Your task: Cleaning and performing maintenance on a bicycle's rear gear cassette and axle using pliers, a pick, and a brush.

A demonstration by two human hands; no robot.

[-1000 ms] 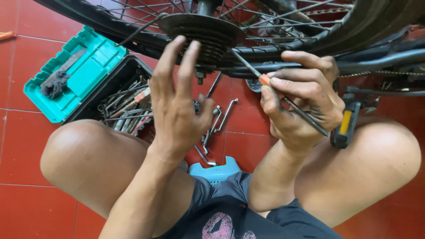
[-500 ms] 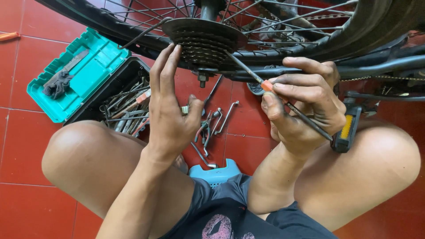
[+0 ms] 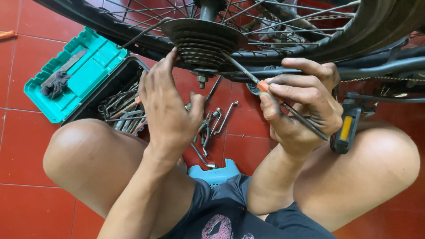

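Head view, over bare knees on red floor tiles (image 3: 26, 208): left hand (image 3: 170, 110) spread open, fingertips steadying grey stacked-sprocket metal cassette (image 3: 201, 42) at hub of black spoked bicycle wheel (image 3: 354, 31). Right hand (image 3: 305, 104) pinched shut on thin orange-collared metal pick (image 3: 261, 85), tip set against cogs. Cassette still mounted; loose spanners (image 3: 217, 121) and open teal plastic toolbox (image 3: 75, 73) close by, unpacked.

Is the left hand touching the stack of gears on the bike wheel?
Touching. The head view shows the left hand raised with its fingertips pressed against the edge of the gear stack, with no gap showing between them.
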